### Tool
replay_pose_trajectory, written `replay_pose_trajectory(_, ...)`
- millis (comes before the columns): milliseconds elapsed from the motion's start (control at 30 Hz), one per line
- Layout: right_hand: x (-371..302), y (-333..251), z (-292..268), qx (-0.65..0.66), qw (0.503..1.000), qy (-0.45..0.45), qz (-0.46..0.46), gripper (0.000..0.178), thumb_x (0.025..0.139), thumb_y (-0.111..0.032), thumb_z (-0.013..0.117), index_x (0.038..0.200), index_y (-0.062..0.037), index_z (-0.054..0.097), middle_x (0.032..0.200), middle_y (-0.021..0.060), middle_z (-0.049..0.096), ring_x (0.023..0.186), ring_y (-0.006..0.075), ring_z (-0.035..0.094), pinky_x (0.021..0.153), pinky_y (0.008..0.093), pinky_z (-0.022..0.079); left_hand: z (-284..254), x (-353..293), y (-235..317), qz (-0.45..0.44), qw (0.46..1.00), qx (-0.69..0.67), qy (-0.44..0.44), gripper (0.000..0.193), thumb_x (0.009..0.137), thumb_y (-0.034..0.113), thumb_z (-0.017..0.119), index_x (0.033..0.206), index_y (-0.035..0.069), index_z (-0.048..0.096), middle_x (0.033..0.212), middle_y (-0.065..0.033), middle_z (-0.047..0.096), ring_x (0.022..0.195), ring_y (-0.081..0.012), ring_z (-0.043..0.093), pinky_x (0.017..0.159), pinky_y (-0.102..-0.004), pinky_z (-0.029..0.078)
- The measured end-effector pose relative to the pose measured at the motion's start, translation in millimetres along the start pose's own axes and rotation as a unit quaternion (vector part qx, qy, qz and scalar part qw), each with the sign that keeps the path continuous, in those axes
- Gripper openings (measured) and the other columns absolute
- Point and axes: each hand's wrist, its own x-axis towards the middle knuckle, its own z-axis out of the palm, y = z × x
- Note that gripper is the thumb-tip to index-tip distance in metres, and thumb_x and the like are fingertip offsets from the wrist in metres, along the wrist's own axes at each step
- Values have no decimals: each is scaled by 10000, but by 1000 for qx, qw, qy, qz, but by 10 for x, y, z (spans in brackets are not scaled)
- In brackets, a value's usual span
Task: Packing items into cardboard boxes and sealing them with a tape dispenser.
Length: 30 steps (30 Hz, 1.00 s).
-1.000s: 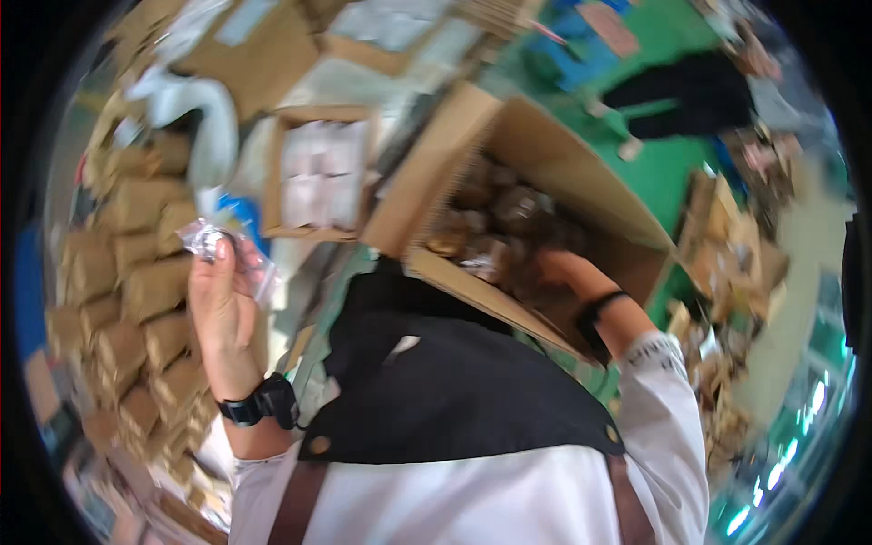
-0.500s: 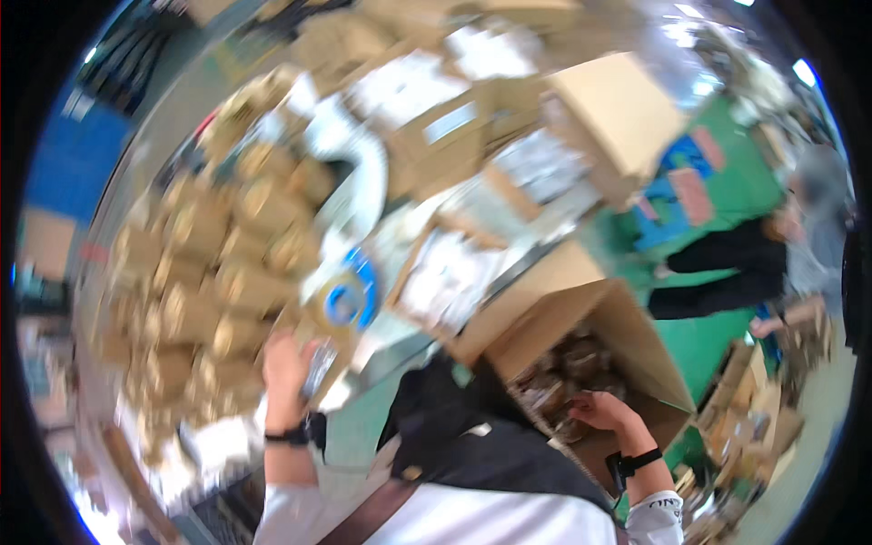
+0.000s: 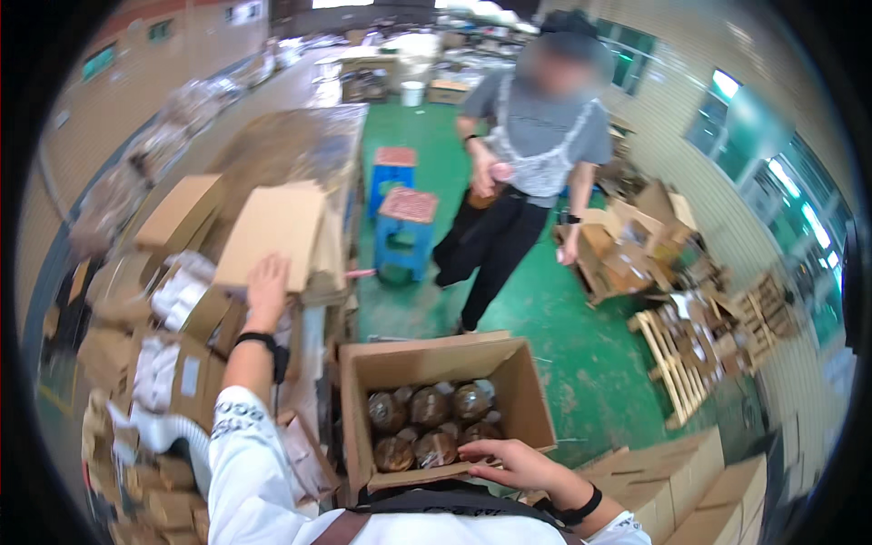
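Open brown carton of wrapped brown packets; tan boxes at left.
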Motion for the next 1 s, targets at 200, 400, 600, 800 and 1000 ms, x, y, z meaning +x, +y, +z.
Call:
replay_pose_trajectory(200,-787,455,167,219,948,202,114,332,903,-151,622,1191,6,576,1053,74,665,916,126,611,788,277,497,-331,78,5,53,998,34,-32,715,767,185,703,1399,105,379,1480,-99,344,1353,-273,343,1086,-461,298)
replay_pose_trajectory(400,-367,-132,-448,40,963,265,0,351,864,-129,668,1181,-7,576,1127,62,587,1008,140,558,822,278,478,-1959,-433,326,89,936,-324,103,349,899,34,471,1237,10,555,1175,-182,617,1104,-318,577,932,-322,441)
replay_pose_trajectory(600,299,-1386,-910,-308,843,313,-310,840,721,-251,795,1379,40,362,1442,196,365,1327,311,369,1083,407,285,-3282,-1371,249,22,899,-436,-14,251,907,107,564,1103,-39,620,1022,-142,658,942,-182,618,837,-285,460)
replay_pose_trajectory(800,459,-1399,-1130,-164,986,-14,-26,222,884,-81,611,1068,45,609,815,90,637,765,89,545,717,254,459,-3041,-1287,819,228,747,-623,-48,242,913,104,590,1121,-17,566,941,-24,628,834,-99,568,728,-236,449)
replay_pose_trajectory(1000,310,-489,-1221,-236,971,-16,42,214,882,-83,602,1071,15,623,729,123,635,712,132,592,693,311,470,-1865,-2014,870,9,749,-663,-11,461,919,254,606,1294,37,448,1042,-53,529,797,-82,524,718,-227,447)
